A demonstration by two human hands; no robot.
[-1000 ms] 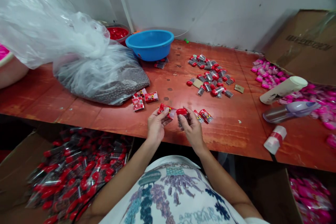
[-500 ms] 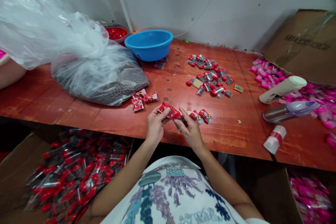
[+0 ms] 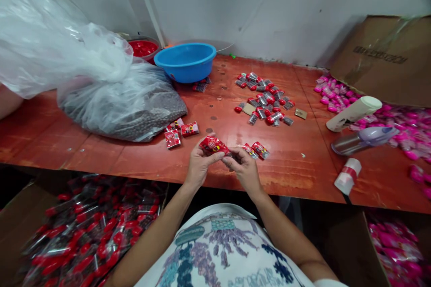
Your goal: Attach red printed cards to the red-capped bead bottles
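Over the front part of the red-brown table (image 3: pixel 289 161), my left hand (image 3: pixel 199 162) is closed on a small red printed plastic packet (image 3: pixel 213 145). The packet's right end is pinched by the thumb and fingers of my right hand (image 3: pixel 243 166), so both hands share it. Beyond my left hand lie several flat red packets (image 3: pixel 173 138). Just past my right hand are two filled red packets (image 3: pixel 260 150) with dark contents showing. Farther back spreads a loose pile of small clear containers (image 3: pixel 269 98) with red caps and dark filling.
A clear bag of dark beads (image 3: pixel 134 107) and a blue basin (image 3: pixel 185 63) stand at the back left. On the right are a white bottle (image 3: pixel 353 113), a purple-lidded bottle (image 3: pixel 363 140), a white roll (image 3: pixel 348 176), pink containers (image 3: pixel 411 130) and a cardboard box (image 3: pixel 384 58). Red-capped containers (image 3: pixel 97 228) fill a box below.
The packet has turned in my hands, its printed face now showing more. My right hand's fingers have drawn in closer to my left. The view has shifted slightly.
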